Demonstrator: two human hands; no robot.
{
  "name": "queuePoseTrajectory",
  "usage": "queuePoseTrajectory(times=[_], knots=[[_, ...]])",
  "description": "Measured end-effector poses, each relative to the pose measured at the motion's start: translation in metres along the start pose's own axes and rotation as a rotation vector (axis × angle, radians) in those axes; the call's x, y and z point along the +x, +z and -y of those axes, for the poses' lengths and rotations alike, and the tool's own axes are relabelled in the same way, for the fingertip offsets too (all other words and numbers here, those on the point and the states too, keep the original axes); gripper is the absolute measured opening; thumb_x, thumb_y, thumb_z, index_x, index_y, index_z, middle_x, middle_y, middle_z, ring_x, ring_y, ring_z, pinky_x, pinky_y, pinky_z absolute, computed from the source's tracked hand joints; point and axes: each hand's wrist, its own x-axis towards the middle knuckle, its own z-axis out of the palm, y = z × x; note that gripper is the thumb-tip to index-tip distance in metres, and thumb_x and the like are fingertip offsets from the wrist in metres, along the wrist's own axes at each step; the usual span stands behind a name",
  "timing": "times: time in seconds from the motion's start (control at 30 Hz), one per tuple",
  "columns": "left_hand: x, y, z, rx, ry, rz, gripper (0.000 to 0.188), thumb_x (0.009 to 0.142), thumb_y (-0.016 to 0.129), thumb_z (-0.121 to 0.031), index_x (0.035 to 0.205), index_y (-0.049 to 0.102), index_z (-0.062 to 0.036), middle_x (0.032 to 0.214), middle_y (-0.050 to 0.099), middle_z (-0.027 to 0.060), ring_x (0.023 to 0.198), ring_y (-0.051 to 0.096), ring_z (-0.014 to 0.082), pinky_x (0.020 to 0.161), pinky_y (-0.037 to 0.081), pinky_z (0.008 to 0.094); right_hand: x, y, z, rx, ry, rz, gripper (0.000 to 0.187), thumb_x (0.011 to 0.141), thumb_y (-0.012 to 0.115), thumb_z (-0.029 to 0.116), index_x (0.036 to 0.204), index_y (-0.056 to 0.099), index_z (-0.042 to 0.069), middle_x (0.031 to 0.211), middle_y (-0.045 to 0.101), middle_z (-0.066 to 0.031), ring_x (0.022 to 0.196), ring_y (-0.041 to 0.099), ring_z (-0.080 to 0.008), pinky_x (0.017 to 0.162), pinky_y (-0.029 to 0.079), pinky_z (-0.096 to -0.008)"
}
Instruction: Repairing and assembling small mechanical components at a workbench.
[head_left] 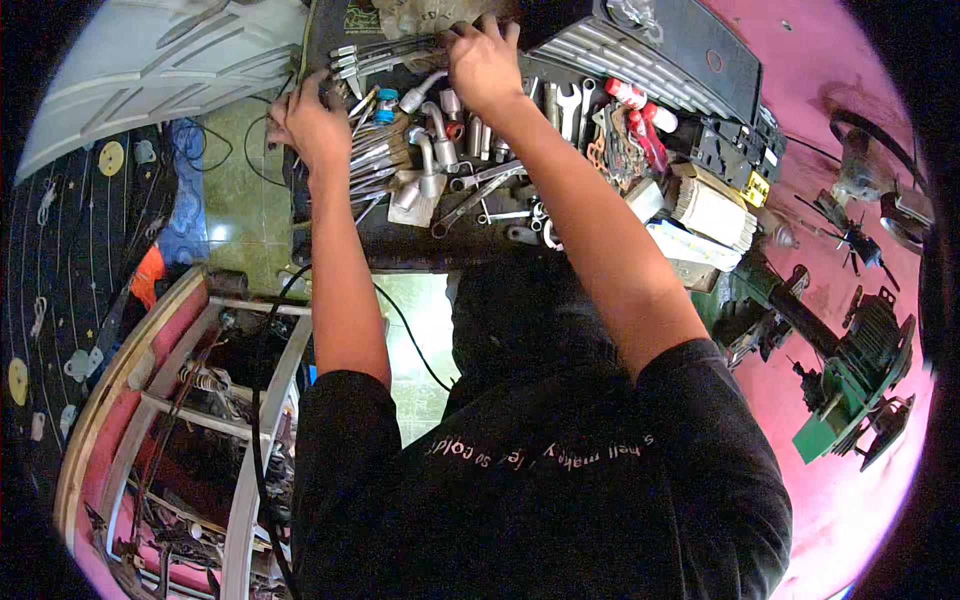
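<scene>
The left grip [315,125] is curving at upper left of the frame, beside slim metal tools [385,55]; the right grip [484,72] is hanging at upper centre, near their right ends. Whether either is pinching, I cannot tell. Wrenches [466,207] are lying lower, on the tabletop [350,243].

Along the near edge of the dark table [335,252] I see a bare strip where a hand could slide sideways. Farther in, bent silver socket wrenches [437,145] and flat steel spanners [569,108] bar the way, and the slanting right forearm [590,215] cuts across them. A large dark slatted box [700,50] walls off the back right; stacked tan cardboard strips [708,208] block the right side.
</scene>
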Motion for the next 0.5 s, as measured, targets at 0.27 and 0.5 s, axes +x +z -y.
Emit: queuePoseTrajectory(times=[0.27, 0.5], knots=[[-0.001, 0.011, 0.003, -0.082, 0.005, 0.098, 0.028, 0.089, 0.079, -0.023, 0.116, 0.076, -0.0249, 0.121, 0.074, 0.0052, 0.127, 0.054, 0.0353, 0.107, 0.026, 0.0712, -0.009, 0.031, 0.008, -0.078, 0.065, -0.003, 0.036, 0.09, 0.059, 0.015, 0.124, 0.07, 0.015, 0.124, 0.067, -0.0075, 0.124, 0.054, -0.035, 0.101, 0.039, -0.0572], [0.008, 0.012, 0.002, -0.027, 0.077, 0.114, 0.025, 0.083, 0.081, -0.019, 0.108, 0.078, -0.0225, 0.116, 0.075, 0.0017, 0.121, 0.054, 0.0307, 0.102, 0.03, 0.0614, -0.003, 0.04, 0.007, -0.114, 0.114, -0.048, 0.034, 0.091, 0.058, 0.017, 0.122, 0.069, 0.014, 0.124, 0.064, -0.0129, 0.118, 0.054, -0.0357, 0.095, 0.041, -0.0556]])
